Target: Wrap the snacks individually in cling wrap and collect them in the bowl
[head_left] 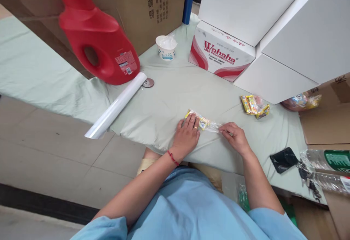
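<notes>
Left hand (187,135) presses flat, pinning the wrapped snack packet (202,122) to the worktop (169,97) — right hand (235,137) pinches its clear film end taut.

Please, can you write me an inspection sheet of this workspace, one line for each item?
Surface: table under a pale green cloth, creased.
Job's things: clear-wrapped snack packet, flat on the cloth.
Clutter: red detergent jug, white roll, paper cup, Wahaha box, more snack packets, black pouch with keys, plastic bottles.
Grips: left hand presses the packet; right hand pinches its wrap end.
Cables: nothing seen.
Surroundings: cardboard boxes, white panels, tiled floor.
</notes>
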### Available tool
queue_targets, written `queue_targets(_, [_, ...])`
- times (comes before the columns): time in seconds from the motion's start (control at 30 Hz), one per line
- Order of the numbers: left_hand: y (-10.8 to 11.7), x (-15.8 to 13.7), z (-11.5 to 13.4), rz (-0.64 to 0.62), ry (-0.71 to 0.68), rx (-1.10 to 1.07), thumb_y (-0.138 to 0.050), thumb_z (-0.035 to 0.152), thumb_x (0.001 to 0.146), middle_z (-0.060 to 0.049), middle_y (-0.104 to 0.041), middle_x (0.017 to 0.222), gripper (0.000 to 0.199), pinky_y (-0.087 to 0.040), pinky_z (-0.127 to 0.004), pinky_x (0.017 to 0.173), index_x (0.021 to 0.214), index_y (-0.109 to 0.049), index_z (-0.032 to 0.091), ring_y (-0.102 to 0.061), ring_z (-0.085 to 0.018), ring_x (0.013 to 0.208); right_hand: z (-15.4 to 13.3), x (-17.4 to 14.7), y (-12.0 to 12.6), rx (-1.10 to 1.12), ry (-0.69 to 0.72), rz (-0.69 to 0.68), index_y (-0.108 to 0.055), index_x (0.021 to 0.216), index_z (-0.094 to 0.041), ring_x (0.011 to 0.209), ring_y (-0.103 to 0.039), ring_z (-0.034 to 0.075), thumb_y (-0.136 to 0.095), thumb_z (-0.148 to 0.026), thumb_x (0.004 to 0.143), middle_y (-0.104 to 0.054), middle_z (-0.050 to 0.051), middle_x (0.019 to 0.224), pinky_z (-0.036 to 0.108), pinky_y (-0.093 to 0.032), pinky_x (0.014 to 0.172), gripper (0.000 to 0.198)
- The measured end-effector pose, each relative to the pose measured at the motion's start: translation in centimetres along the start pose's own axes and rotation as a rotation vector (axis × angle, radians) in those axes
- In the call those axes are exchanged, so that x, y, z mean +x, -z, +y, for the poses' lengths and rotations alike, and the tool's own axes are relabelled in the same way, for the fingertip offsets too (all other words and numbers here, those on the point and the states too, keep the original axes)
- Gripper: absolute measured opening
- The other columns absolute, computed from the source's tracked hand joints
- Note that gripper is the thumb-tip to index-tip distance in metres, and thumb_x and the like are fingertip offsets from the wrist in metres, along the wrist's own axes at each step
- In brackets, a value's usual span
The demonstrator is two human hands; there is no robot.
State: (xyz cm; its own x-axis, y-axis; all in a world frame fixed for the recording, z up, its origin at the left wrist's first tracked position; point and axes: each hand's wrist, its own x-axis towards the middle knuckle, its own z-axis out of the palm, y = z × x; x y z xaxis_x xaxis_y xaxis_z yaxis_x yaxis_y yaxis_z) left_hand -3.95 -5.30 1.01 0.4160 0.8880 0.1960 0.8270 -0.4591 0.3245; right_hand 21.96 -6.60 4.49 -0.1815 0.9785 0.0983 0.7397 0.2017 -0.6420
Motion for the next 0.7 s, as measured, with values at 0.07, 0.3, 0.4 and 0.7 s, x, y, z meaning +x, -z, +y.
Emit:
queue_targets(0.07, [0.1,0.0,0.0,-0.005,-0.008,-0.006,-0.039,0.030,0.107,-0.019,-0.040,0.171,0.057,-0.035,-0.054,0.124,0.162,-0.046,0.013,-0.035,-0.030,0.161,1.3,-2.0,0.5,0.024,-0.057,-0.001,-0.081,0.100,-0.032,0.099,-0.070,0.029,-0.062,-0.044,0.098,-0.078,0.007,0.098,0.049,-0.057,0.093,0.023])
queue_targets(0.3, [0.0,0.0,0.0,-0.009,-0.033,0.013,-0.038,0.027,0.107,-0.020,-0.038,0.172,0.058,-0.034,-0.055,0.123,0.162,-0.044,0.011,-0.035,-0.031,0.161,1.9,-2.4,0.3,0.036,-0.273,0.232,-0.077,0.116,-0.025,0.097,-0.068,0.026,-0.054,-0.051,0.100,-0.074,0.011,0.114,0.044,-0.057,0.087,0.038])
queue_targets(0.4, [0.0,0.0,0.0,-0.009,-0.024,0.006,-0.039,0.028,0.107,-0.020,-0.039,0.171,0.058,-0.034,-0.054,0.124,0.162,-0.044,0.012,-0.035,-0.030,0.161,1.5,-0.2,-0.6,-0.020,-0.327,0.290,-0.074,0.121,-0.021,0.099,-0.065,0.027,-0.056,-0.058,0.095,-0.071,0.015,0.118,0.045,-0.056,0.089,0.048])
queue_targets(0.7, [-0.2,-0.2,0.0,0.012,-0.021,0.004,-0.042,0.030,0.107,-0.014,-0.040,0.172,0.057,-0.034,-0.052,0.124,0.163,-0.044,0.019,-0.036,-0.028,0.160,-0.2,0.4,-2.4,0.172,-0.337,0.176,-0.068,0.090,-0.022,0.078,-0.061,0.021,-0.066,-0.059,0.086,-0.068,0.007,0.094,0.035,-0.053,0.074,0.037])
